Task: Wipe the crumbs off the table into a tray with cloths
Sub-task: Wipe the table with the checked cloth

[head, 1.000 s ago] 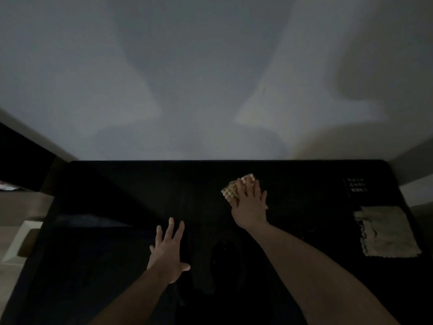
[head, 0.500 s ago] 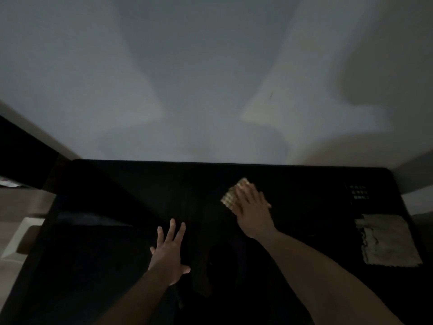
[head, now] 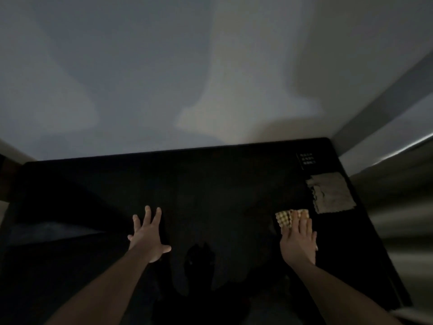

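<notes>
The right hand (head: 298, 242) lies flat with its fingers together, pressing a small checked yellow cloth (head: 285, 218) against the black table (head: 210, 184); nothing is pinched, the cloth is simply pinned under the fingertips. A second ago that hand and cloth were near the middle of the far part of the table; now they sit well over to the right and closer to the near edge, just beside a second, grey cloth (head: 332, 192) that lies unused near the right rim. The head has also turned right, so the pale tray seen earlier off the table's left end has dropped out of view, and a metal surface (head: 398, 207) now shows past the right edge. The left hand (head: 147, 233) has kept its place, open and spread flat on the table left of centre, holding nothing and likely just bracing. The crumbs themselves cannot be made out on the dark surface in this dim light. Judging by the sweep, the person is probably gathering from the right side first; since the tray was at the left, the next stroke would need to carry the cloth back leftward across the full width, keeping even pressure so crumbs are not left behind.
</notes>
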A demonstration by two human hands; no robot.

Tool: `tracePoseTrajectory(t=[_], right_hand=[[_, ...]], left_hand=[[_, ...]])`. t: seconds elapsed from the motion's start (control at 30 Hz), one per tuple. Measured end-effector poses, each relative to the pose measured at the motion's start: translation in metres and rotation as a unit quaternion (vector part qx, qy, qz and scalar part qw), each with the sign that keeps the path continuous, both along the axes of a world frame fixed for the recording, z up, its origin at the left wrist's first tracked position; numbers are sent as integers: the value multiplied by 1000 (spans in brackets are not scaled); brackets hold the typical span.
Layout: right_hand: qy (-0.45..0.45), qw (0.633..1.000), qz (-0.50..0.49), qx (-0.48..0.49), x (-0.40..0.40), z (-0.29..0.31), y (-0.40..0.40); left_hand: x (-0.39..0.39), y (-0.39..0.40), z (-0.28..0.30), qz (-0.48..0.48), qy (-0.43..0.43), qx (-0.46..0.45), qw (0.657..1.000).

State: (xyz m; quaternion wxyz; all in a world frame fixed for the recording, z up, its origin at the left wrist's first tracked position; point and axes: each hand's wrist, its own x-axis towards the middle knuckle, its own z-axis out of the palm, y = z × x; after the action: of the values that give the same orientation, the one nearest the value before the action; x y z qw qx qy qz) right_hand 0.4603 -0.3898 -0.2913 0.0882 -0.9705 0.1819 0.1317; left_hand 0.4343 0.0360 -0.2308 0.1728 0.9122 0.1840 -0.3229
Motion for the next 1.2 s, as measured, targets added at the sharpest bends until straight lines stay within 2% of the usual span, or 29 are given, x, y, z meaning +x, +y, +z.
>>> tracePoseTrajectory(t=[0.13,0.27,0.37,0.43,0.53,0.63,0.73,0.87,0.93,1.1,1.2], right_hand=[[40,999,-35,-3,-8,10,40],[40,988,142,37,-62,4,77],[72,968,237,37,-92,11,48],[82,970,227,14,-98,16,15],[97,985,141,16,-98,24,-32],[87,991,96,29,-97,28,-73],[76,994,76,28,-90,28,-107],[68,990,127,9,-74,27,-149],[62,984,165,2,-62,26,-175],[70,974,214,32,-25,21,-236],[43,969,199,140,-15,20,-252]], left_hand=[[1,0,-2,-13,3,14,1000],[1,1,-5,-29,2,18,999],[1,3,-6,-39,4,24,999],[2,4,-7,-43,18,24,999],[-1,2,-8,-37,21,35,998],[-6,-2,-9,-33,23,41,998],[-21,-17,-15,-24,-10,44,999],[-48,-82,-13,-28,-100,19,994],[-56,-123,-10,-6,-116,-1,993],[-70,-211,-16,36,-69,-7,997],[-79,-262,-15,46,-22,1,999]])
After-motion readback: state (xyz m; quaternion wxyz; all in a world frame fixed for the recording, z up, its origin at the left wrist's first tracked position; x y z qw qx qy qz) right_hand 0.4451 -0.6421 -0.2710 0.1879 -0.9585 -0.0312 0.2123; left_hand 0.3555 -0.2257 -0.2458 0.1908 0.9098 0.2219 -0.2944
